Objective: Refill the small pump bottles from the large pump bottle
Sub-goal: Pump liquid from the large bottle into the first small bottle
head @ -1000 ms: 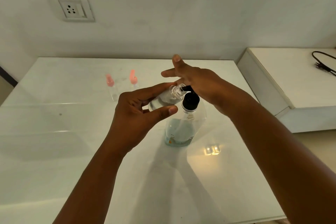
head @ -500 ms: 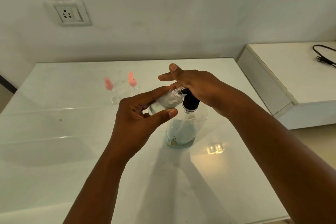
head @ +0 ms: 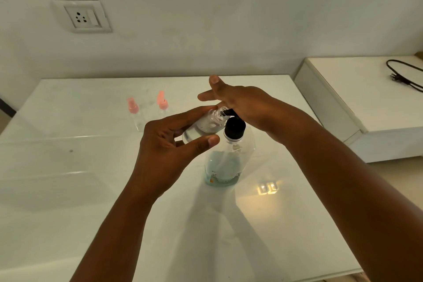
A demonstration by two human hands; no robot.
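I see the left hand (head: pixel 164 144) grasping a tilted small clear bottle (head: pixel 203 127), its open neck at the spout of the large pump bottle (head: pixel 225 160) mid-worktop (head: pixel 68 190); the right hand (head: pixel 238 103), fingers released, presses the black pump head. Two pink-capped bottles (head: pixel 147 110) stand far left.

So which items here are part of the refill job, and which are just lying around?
In use: large bottle; small bottle held by left hand; right hand on the pump; two pink-topped bottles.
Lying about: black cable, wall socket.
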